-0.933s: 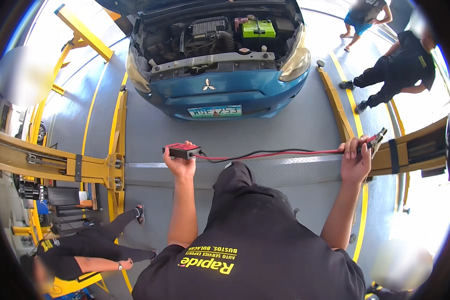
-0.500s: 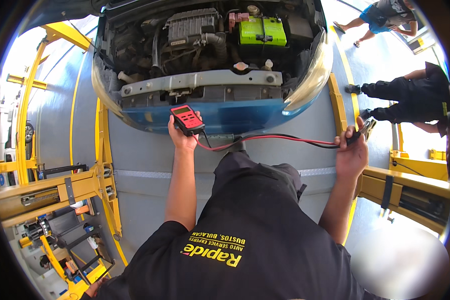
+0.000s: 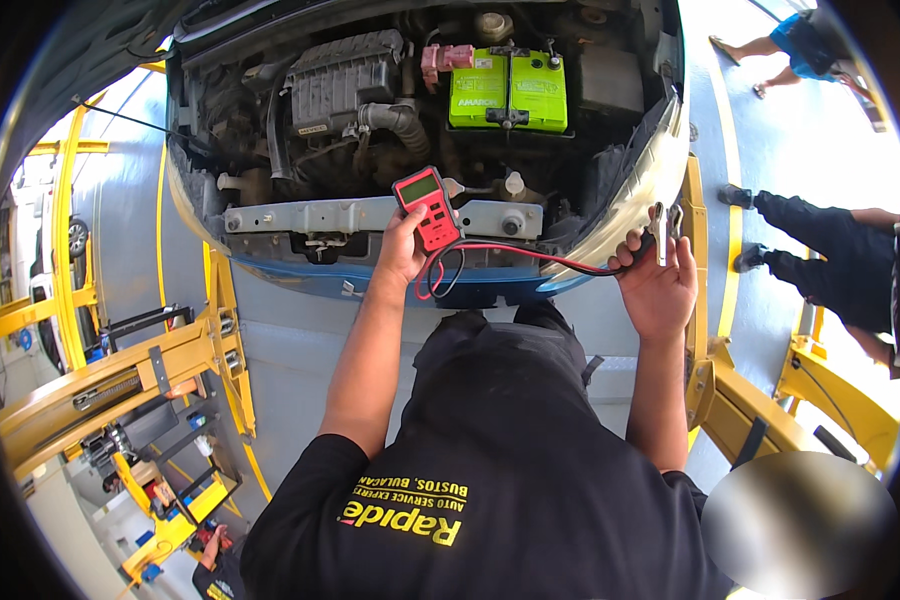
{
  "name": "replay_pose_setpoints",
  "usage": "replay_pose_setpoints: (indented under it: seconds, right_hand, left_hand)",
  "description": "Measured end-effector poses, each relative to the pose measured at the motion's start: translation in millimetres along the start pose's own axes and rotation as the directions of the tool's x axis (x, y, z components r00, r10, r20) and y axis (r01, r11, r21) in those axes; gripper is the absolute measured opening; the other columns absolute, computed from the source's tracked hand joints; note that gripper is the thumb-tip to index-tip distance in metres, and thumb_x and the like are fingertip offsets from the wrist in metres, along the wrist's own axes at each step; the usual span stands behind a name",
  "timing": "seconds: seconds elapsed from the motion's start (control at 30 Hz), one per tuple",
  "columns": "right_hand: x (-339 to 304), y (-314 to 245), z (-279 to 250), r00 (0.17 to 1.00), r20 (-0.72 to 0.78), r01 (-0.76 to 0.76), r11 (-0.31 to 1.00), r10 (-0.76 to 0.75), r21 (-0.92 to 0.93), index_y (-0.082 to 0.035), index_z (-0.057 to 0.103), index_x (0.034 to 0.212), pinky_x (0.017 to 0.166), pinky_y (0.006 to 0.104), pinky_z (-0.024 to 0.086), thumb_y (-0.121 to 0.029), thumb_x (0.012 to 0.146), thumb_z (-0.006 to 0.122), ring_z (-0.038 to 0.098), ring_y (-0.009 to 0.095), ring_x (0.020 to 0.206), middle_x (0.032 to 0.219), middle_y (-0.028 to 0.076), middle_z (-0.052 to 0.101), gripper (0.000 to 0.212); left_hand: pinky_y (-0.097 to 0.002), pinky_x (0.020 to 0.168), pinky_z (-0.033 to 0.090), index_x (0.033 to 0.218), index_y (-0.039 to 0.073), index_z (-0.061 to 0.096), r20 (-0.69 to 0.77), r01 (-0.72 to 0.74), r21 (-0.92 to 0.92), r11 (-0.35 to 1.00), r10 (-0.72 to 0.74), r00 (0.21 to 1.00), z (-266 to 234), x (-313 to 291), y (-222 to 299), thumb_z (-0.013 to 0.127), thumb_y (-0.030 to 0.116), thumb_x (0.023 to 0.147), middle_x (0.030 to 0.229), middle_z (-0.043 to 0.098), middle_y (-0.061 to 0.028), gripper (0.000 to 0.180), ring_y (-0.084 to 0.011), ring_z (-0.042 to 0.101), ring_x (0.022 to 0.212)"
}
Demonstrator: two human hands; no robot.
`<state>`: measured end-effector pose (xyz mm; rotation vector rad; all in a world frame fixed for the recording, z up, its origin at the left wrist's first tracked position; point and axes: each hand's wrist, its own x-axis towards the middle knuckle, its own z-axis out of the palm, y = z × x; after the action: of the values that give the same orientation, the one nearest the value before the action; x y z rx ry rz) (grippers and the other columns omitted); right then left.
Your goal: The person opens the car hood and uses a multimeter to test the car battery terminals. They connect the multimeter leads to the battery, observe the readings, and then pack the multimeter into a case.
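My left hand (image 3: 402, 247) is closed round a red and black handheld battery tester (image 3: 431, 212), thumb lying on its front by the buttons. The tester is over the front crossmember of the open engine bay. Red and black cables (image 3: 530, 252) loop out of its lower end and run right. In my right hand (image 3: 660, 290) are the metal clamps (image 3: 661, 236) at the cable ends, held upright near the car's right-hand headlight. A bright green car battery (image 3: 508, 92) with a pink terminal cover (image 3: 444, 60) sits in the bay, apart from both hands.
The engine's black air box (image 3: 342, 85) fills the bay's middle. Yellow lift arms (image 3: 100, 395) flank the car on both sides. Two people stand at the right, one in dark trousers (image 3: 815, 225); another person's hand (image 3: 213, 545) shows at lower left.
I am closer to the car. My left hand has moved the tester forward and right, over the crossmember. My right hand has brought the clamps forward and left, pointing them up.
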<state>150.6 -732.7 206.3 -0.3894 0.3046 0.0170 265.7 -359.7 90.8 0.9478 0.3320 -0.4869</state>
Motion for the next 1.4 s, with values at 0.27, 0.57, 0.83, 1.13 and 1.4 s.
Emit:
replay_pose_setpoints:
  seconds: [0.27,0.57,0.83,1.13,1.4]
  right_hand:
    - [78.2,-4.5,-33.2,0.961,0.161,-0.214,0.973,0.225,-0.083,-0.007,0.048,0.15,0.092,0.0449,0.044,-0.041,0.103,0.05,0.058,0.029,0.097,0.113,0.015,0.061,0.059]
    - [3.8,-113.7,-31.2,0.961,0.276,0.116,0.922,-0.01,-0.37,-0.013,0.055,0.099,0.054,0.0264,0.032,-0.046,0.105,0.059,0.039,0.006,0.046,0.061,-0.003,0.049,0.034]
    - [20.4,-80.1,-8.4,0.991,0.09,0.13,0.872,-0.099,-0.472,-0.006,0.057,0.125,0.07,0.0325,0.034,-0.042,0.108,0.051,0.042,0.016,0.073,0.084,0.004,0.049,0.04]
    - [39.8,21.3,21.1,0.995,-0.097,-0.047,0.726,-0.028,-0.686,0.005,0.051,0.143,0.084,0.0354,0.05,-0.029,0.101,0.055,0.062,0.024,0.089,0.103,0.016,0.064,0.054]
    - [54.8,47.6,26.4,0.987,-0.134,-0.145,0.825,0.085,-0.546,-0.001,0.052,0.144,0.09,0.0373,0.054,-0.021,0.108,0.051,0.067,0.024,0.095,0.111,0.016,0.068,0.042]
  left_hand:
    - [-0.0435,0.1,0.061,0.159,0.005,0.03,-0.102,-0.04,0.366,0.93,0.083,0.991,-4.5,43.4,-33.3,0.089,-0.001,0.08,0.131,0.066,-0.0156,0.098,-0.0265,0.07,0.116]
    - [-0.0381,0.098,0.06,0.142,0.004,0.048,-0.431,-0.35,-0.073,0.934,0.287,0.856,-49.0,59.2,12.3,0.075,0.005,0.096,0.127,0.065,-0.0085,0.053,-0.0222,0.069,0.113]
    - [-0.0398,0.094,0.062,0.136,0.005,0.051,-0.269,-0.174,-0.139,0.975,0.132,0.954,-28.6,75.8,23.1,0.073,0.004,0.094,0.12,0.069,-0.0082,0.047,-0.0237,0.073,0.105]
    - [-0.0453,0.117,0.045,0.16,-0.007,0.018,0.133,-0.232,0.893,0.385,0.266,0.955,-7.4,85.3,-39.0,0.106,0.027,0.057,0.147,0.052,-0.0312,0.14,-0.042,0.055,0.137]
    - [-0.0464,0.092,0.054,0.13,-0.002,0.058,0.222,-0.303,0.947,0.103,0.472,0.853,-18.8,74.6,-49.5,0.094,0.045,0.072,0.119,0.057,-0.02,0.084,-0.037,0.059,0.109]
